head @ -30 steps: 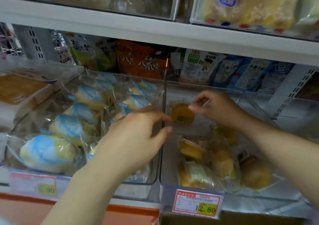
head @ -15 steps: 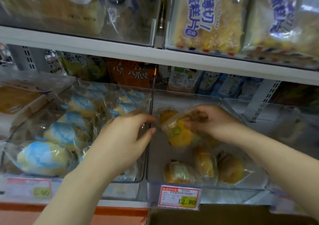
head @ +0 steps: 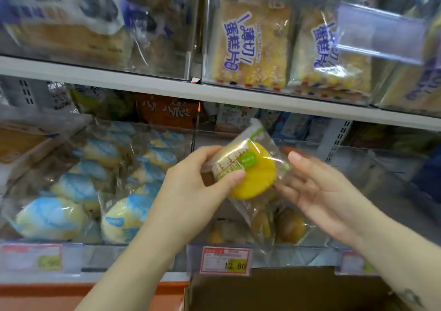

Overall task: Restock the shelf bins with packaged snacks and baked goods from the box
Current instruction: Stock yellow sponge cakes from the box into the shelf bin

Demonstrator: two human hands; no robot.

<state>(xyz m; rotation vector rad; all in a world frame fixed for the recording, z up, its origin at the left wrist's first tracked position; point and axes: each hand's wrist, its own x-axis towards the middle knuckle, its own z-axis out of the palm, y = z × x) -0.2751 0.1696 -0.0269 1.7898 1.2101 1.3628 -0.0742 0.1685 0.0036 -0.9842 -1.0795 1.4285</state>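
A clear packet with a yellow bun (head: 254, 177) and a green sticker is held up in front of the middle shelf. My left hand (head: 198, 189) grips its left end, thumb across the front. My right hand (head: 319, 191) is beside the packet's right edge with fingers spread and relaxed, its fingertips at the wrapper. Below the packet, a clear bin (head: 317, 238) holds several similar wrapped buns (head: 290, 226). The brown cardboard box (head: 286, 289) sits at the bottom of the view.
A clear bin to the left holds several blue-and-yellow wrapped buns (head: 78, 186). The upper shelf carries packets of sliced cake (head: 253, 40). A price tag reading 12.80 (head: 225, 260) hangs on the shelf rail. Snack bags (head: 167, 112) stand behind the bins.
The right hand lifted the yellow bun packet out of the bin; my left hand has taken hold of it and the right hand has let go. The view tilted upward.
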